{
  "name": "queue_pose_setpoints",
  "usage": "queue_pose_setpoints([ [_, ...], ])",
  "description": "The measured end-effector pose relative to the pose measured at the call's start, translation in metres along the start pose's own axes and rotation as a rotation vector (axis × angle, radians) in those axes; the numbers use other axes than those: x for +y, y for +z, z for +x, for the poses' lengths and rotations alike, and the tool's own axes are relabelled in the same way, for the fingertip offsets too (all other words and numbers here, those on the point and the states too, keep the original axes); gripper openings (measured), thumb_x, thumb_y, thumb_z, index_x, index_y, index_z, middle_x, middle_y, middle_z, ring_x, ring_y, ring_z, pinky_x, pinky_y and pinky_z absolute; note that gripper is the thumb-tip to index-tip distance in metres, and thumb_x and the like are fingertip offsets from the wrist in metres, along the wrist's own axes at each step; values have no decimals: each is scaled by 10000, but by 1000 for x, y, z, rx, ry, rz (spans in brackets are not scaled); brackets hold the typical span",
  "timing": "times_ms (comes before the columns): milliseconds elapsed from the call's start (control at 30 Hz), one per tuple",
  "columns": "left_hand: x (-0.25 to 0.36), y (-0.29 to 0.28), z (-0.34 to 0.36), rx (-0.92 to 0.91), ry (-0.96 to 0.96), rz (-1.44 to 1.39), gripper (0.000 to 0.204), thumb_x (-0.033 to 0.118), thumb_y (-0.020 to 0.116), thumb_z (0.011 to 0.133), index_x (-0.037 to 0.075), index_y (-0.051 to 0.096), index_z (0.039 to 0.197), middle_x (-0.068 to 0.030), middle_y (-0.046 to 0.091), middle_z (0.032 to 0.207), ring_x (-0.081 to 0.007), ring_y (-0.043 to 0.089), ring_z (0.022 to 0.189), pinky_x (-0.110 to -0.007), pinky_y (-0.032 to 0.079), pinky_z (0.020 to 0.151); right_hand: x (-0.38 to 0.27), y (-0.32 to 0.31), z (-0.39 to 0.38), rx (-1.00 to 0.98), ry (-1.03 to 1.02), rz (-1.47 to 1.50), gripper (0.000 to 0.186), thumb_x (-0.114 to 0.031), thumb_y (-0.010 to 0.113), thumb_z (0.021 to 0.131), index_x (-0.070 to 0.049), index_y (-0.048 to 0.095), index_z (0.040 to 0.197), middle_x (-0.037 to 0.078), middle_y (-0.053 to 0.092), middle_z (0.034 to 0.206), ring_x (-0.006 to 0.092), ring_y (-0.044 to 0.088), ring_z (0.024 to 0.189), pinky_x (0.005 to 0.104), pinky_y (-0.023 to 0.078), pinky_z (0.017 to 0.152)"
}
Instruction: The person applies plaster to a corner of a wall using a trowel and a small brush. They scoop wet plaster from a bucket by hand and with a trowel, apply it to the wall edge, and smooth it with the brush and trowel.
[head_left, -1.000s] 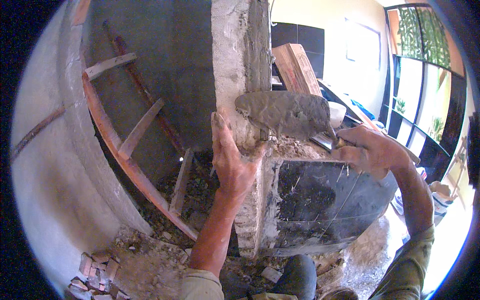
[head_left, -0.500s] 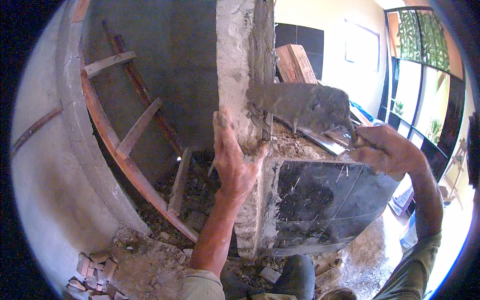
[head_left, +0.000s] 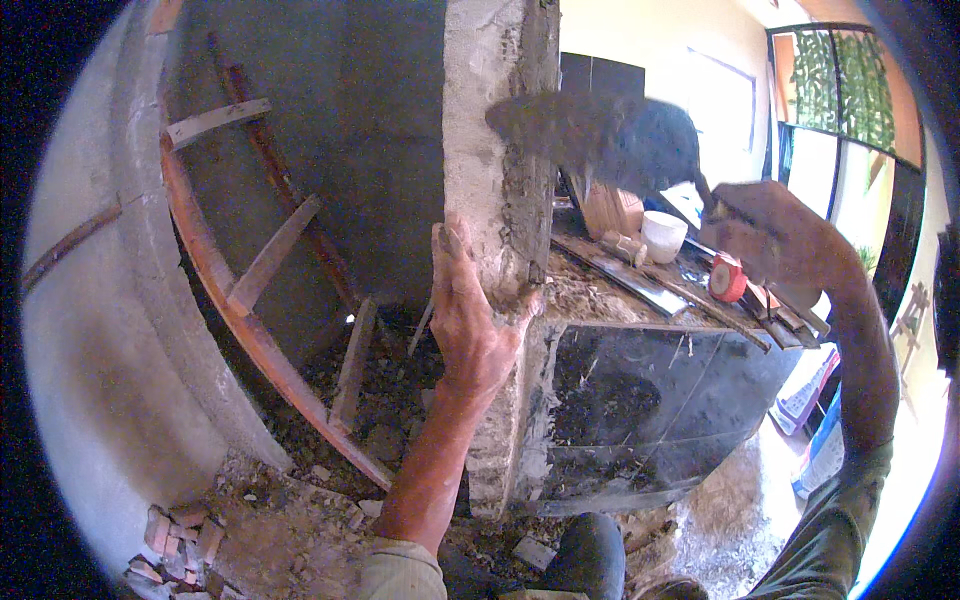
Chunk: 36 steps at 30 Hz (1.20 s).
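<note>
Reddish-brown wooden ladder [head_left: 275, 253]: we see it tilted at left.
Broken reddish bricks [head_left: 176, 546]: we find them heaped at lower left.
White rounded bowl [head_left: 663, 238]: we spot it near a red, disc-shaped object [head_left: 727, 278].
Green leaf-patterned curtain [head_left: 842, 85]: we see it at upper right.

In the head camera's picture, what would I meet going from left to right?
Thin, dark-brown straight strip, reddish-brown wooden ladder-like frame, bare left hand, small rounded white bowl, bare right hand.

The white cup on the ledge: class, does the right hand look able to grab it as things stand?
Probably not yet: the right hand seems near the white cup, but it grips the trowel and would first need freeing.
</note>
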<state>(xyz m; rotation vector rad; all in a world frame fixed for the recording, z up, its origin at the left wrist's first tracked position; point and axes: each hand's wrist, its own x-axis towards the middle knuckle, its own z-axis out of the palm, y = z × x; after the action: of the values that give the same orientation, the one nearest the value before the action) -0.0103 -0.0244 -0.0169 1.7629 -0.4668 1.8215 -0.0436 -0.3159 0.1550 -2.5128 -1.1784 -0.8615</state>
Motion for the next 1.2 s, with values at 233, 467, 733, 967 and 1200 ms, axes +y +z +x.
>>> queue_pose_setpoints([
  [233, 2, -1, 0, -28, -47, -12, 1105, 125, 855, 631, -83, 166, 1470, -277, 305, 1492, -484, 303, 1362, -483, 288, 1129, -19, -10, 7, 33, 106, 97, 344, -327, 611, 889, 16, 608, 898, 27, 544, 692, 111, 527, 652, 290, 445, 554],
  [467, 0, -4, -1, -38, -40, 41, 1115, 136, 847, 654, -88, 128, 1477, -331, 259, 1487, -476, 288, 1373, -471, 278, 1134, -26, 38, -15, -234, 96, 376, 289, -293, 584, 904, -6, 592, 879, 6, 533, 647, 83, 509, 521, 261, 424, 469],
  [733, -7, 3, -6, 9, -103, -79, 1186, 187, 845, 682, -89, 17, 1484, -323, 172, 1524, -456, 238, 1403, -478, 225, 1154, -16, 76, -13, -324, 86, 460, 263, -277, 594, 922, -18, 579, 876, 12, 542, 639, 95, 548, 511, 272, 452, 466],
  [967, -6, 6, -7, 68, -78, -148, 1185, 230, 844, 693, -90, 22, 1484, -316, 127, 1539, -445, 179, 1427, -475, 162, 1175, -11, 66, -15, -222, -22, 184, 288, -297, 608, 908, -12, 579, 879, 20, 543, 642, 112, 568, 555, 287, 478, 493],
  [1200, -3, 1, -7, 33, -100, -78, 1182, 217, 856, 665, -96, 60, 1480, -316, 143, 1536, -451, 193, 1421, -478, 170, 1172, -22, 34, -18, -257, 246, 328, 246, -251, 573, 904, -11, 578, 850, 17, 542, 627, 88, 526, 530, 287, 411, 467],
])
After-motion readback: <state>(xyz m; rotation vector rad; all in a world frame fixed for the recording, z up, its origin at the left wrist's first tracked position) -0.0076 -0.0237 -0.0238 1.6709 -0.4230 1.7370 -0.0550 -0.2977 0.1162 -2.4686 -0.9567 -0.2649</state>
